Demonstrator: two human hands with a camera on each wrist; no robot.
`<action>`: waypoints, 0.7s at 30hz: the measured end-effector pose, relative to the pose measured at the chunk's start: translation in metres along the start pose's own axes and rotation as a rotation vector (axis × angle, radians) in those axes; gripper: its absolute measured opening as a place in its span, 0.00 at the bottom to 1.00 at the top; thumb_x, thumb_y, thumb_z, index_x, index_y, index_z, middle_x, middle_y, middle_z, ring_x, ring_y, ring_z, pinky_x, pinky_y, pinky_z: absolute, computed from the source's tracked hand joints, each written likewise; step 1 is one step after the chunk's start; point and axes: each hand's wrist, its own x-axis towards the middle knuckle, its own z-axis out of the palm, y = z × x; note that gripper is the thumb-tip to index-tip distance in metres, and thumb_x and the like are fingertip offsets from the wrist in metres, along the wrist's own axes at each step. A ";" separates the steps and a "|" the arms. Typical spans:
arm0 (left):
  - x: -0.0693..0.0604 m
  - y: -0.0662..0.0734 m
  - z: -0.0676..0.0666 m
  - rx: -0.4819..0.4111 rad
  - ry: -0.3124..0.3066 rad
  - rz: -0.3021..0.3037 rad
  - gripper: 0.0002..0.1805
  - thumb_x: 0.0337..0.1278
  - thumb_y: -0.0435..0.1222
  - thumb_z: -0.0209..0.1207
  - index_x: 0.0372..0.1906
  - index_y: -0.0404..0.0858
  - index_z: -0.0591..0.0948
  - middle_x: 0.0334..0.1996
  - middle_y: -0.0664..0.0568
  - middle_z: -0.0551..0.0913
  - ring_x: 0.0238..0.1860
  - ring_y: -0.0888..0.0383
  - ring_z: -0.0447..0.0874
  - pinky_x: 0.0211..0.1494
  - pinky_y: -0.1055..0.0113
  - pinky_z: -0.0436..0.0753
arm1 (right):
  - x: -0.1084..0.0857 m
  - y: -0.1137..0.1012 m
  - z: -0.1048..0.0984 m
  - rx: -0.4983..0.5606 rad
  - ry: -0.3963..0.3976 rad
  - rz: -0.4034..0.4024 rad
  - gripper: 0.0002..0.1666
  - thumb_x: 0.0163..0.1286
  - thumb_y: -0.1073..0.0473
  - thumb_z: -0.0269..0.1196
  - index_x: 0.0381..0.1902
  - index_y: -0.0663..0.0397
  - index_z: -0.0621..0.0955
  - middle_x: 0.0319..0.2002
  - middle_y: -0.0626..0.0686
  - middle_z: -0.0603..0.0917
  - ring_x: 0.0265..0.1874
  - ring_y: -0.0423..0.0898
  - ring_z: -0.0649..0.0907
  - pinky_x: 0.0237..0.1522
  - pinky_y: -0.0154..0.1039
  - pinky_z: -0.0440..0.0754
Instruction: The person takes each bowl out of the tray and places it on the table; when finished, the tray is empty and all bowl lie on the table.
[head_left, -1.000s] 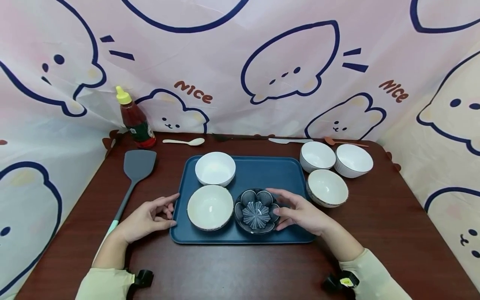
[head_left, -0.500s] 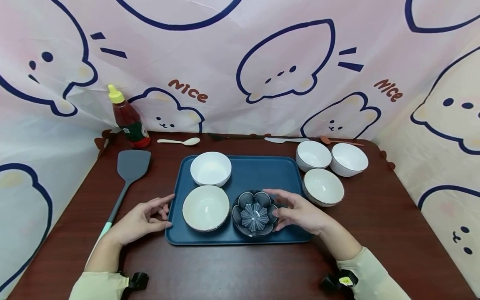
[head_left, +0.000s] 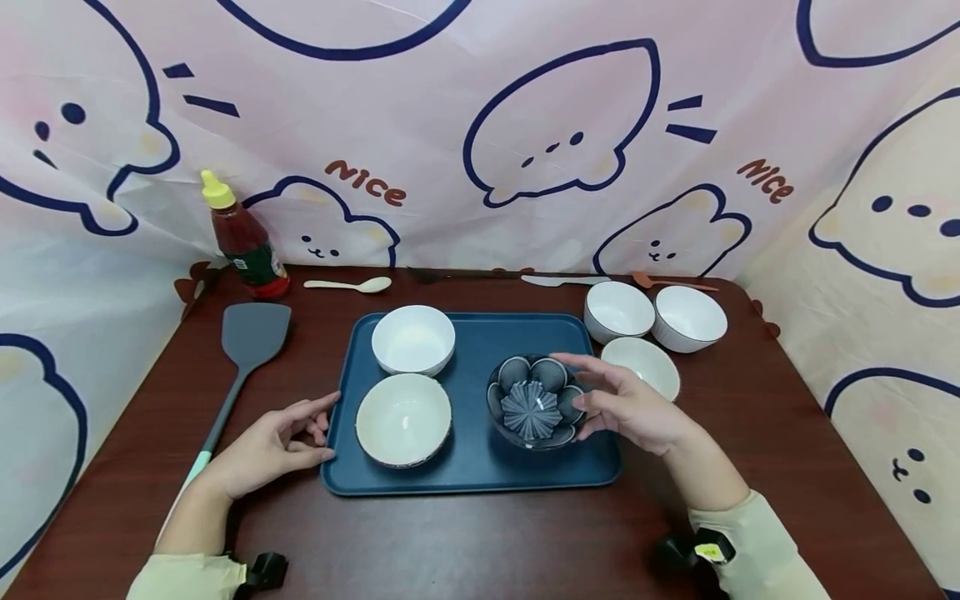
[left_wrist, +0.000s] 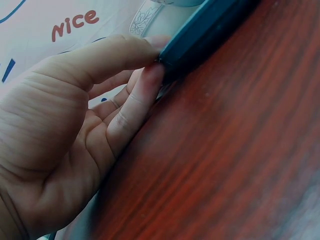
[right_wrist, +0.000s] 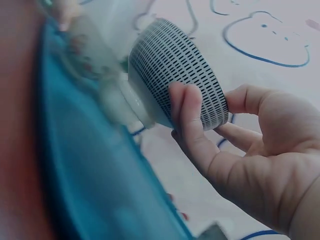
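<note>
In the head view my right hand [head_left: 633, 408] grips the rim and side of a dark bowl with a flower-shaped inside [head_left: 532, 408], raised above the right half of a blue tray [head_left: 480, 479]. The right wrist view shows this bowl's dashed outer wall [right_wrist: 172, 70] tilted, fingers below it and thumb at the rim. My left hand [head_left: 262, 450] holds the tray's left edge with its thumb and index finger; the left wrist view shows these fingertips at the tray rim [left_wrist: 192, 35]. A white bowl [head_left: 412, 340] and a cream bowl [head_left: 405, 421] stand on the tray's left side.
Several more bowls stand right of the tray, among them a white bowl [head_left: 688, 318]. A spatula [head_left: 255, 333] and a sauce bottle [head_left: 251, 250] lie and stand at left. A spoon [head_left: 348, 285] and a knife [head_left: 562, 281] lie along the back edge.
My right hand has lifted the dark bowl off the tray and carried it slightly right, away from the cream bowl. The left hand stays at the tray's edge; the head view has shifted slightly.
</note>
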 end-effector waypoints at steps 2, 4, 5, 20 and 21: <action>0.000 0.000 0.000 0.003 -0.001 0.002 0.41 0.56 0.33 0.70 0.73 0.31 0.65 0.43 0.42 0.74 0.40 0.63 0.79 0.39 0.70 0.85 | -0.005 -0.007 -0.007 0.010 0.008 -0.033 0.35 0.74 0.69 0.52 0.77 0.53 0.61 0.65 0.60 0.70 0.33 0.43 0.86 0.38 0.42 0.88; 0.000 0.001 0.000 0.000 -0.001 0.003 0.41 0.56 0.33 0.69 0.73 0.31 0.65 0.43 0.41 0.74 0.40 0.63 0.80 0.39 0.70 0.85 | -0.011 -0.014 -0.016 0.024 0.010 -0.065 0.34 0.75 0.69 0.51 0.76 0.53 0.61 0.60 0.56 0.74 0.33 0.43 0.87 0.37 0.40 0.87; 0.000 0.001 0.000 0.000 -0.001 0.003 0.41 0.56 0.33 0.69 0.73 0.31 0.65 0.43 0.41 0.75 0.40 0.63 0.80 0.39 0.70 0.85 | -0.015 -0.016 -0.021 0.033 0.010 -0.079 0.33 0.76 0.69 0.50 0.76 0.53 0.62 0.58 0.55 0.77 0.34 0.43 0.87 0.37 0.39 0.87; 0.000 0.002 0.000 0.007 -0.005 0.014 0.40 0.57 0.32 0.69 0.73 0.31 0.65 0.42 0.42 0.75 0.39 0.63 0.80 0.38 0.70 0.85 | -0.063 -0.031 -0.099 0.111 0.012 -0.251 0.32 0.76 0.76 0.36 0.75 0.57 0.62 0.54 0.54 0.80 0.37 0.44 0.88 0.40 0.38 0.87; -0.001 0.002 0.000 0.006 -0.003 0.014 0.40 0.57 0.32 0.69 0.73 0.31 0.65 0.42 0.42 0.74 0.39 0.63 0.80 0.38 0.70 0.85 | -0.066 -0.031 -0.104 0.113 0.019 -0.257 0.32 0.76 0.76 0.36 0.75 0.58 0.62 0.55 0.54 0.80 0.38 0.45 0.88 0.40 0.38 0.87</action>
